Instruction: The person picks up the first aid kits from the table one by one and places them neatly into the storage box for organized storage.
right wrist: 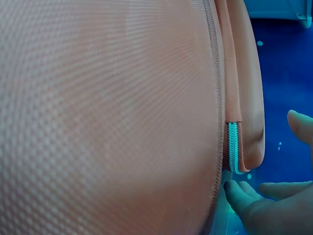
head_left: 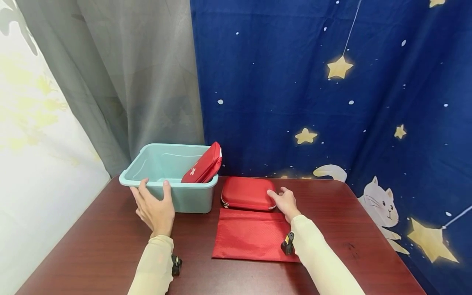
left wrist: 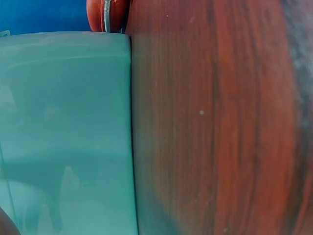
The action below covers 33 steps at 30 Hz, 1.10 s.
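Cream-coloured cloth sleeves [head_left: 324,258] lie nearest the head camera, a small black wrist device [head_left: 177,265] on each. Principal item: a red zip case [head_left: 248,192] with rounded corners and a smooth domed top, flat on the table just behind a flat red fabric pouch [head_left: 250,235]. Right hand [head_left: 285,203]: at the case's right end, thumb and fingers spread, no closed grip seen (the right wrist view shows the same gap). Left hand [head_left: 156,207]: fingers spread at the front rim of a pale teal rectangular plastic bin [head_left: 193,200]; firmness of contact cannot be told. Within the bin, a red case with a white emblem [head_left: 204,166] leans tilted, its upper end above the rim.

Handling advice, as a judgement: set the thumb over the dome and the fingers well under the edge before any lift, since a smooth curved shell may slip from a fingertip hold. Keep clear of the pouch in front; steady the bin by its rim against sliding.

Surface: a glossy reddish-brown wood-grain table [head_left: 92,241], faint dark marks [head_left: 351,247] at right. Room: a grey curtain [head_left: 155,82] behind the bin, beside a navy curtain [head_left: 265,82] printed with yellow stars and a white cat [head_left: 380,205].
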Tool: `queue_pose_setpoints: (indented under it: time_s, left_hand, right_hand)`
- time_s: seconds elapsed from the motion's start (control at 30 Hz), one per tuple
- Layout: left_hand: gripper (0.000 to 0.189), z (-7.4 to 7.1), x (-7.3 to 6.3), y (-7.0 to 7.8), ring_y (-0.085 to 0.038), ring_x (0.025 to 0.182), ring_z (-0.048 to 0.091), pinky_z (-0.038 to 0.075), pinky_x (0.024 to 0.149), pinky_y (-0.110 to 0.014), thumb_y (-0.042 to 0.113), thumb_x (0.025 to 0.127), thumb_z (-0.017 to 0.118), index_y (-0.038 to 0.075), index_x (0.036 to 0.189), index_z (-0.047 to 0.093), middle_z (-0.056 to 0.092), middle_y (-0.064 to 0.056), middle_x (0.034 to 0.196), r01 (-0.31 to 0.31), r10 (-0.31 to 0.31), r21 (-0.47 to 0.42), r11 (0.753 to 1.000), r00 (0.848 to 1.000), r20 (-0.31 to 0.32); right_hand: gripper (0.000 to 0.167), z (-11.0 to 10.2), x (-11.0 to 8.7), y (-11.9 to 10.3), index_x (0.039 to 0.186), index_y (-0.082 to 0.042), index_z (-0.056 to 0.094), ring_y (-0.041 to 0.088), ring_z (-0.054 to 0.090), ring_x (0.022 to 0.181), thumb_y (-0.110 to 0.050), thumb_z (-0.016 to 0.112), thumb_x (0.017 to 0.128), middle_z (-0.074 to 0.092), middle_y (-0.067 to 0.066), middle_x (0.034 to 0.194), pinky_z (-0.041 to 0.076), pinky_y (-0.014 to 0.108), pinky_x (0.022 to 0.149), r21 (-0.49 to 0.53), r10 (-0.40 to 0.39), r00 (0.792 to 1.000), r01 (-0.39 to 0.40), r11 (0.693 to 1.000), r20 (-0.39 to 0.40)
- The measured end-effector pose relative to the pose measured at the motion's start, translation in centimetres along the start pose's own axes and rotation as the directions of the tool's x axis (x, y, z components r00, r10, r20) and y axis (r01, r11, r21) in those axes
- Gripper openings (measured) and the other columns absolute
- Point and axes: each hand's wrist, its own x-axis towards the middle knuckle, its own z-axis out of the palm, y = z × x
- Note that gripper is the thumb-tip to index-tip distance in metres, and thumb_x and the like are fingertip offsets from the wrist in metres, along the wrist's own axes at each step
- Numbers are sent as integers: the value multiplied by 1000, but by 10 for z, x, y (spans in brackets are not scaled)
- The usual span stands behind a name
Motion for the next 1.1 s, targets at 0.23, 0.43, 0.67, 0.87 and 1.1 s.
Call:
queue_pose_setpoints:
  time_s: [0.23,0.43,0.67,0.87,1.1]
  left_hand:
    - [60,0,0,0,-27,146,28,28,94,-56,52,92,59,21,141,43,19,-6,164,-2,2,2,1000,1000,-1]
    - [61,0,0,0,-27,149,23,27,98,-58,53,93,58,21,142,42,18,-9,165,10,-10,1,1000,1000,11]
    - [61,-1,0,0,-27,148,24,27,97,-57,53,92,59,22,142,42,18,-8,165,3,-3,-4,1000,1000,7]
    - [61,-1,0,0,-28,149,22,27,99,-58,54,92,58,21,142,42,18,-9,165,8,-8,-2,1000,1000,11]
    - [60,1,0,0,-27,149,23,27,97,-58,53,93,59,21,141,43,18,-10,164,5,-5,0,1000,1000,9]
  right_hand:
    - [82,4,-1,4,145,15,34,43,47,130,-32,70,90,49,35,139,36,49,109,-18,11,1000,-10,1000,24]
    - [81,10,-1,5,143,15,38,40,55,121,-34,72,89,59,30,130,41,48,105,-39,-4,999,6,999,36]
    - [80,18,-4,4,143,12,40,40,60,109,-38,72,89,62,27,122,43,48,101,-102,-2,999,7,995,46]
    - [88,22,-2,3,146,15,32,45,47,126,-40,70,89,49,32,139,37,51,107,-151,-10,1000,14,988,29]
    - [75,25,-2,4,137,10,45,40,55,111,-39,72,88,61,25,119,43,51,99,-154,20,1000,-19,988,2]
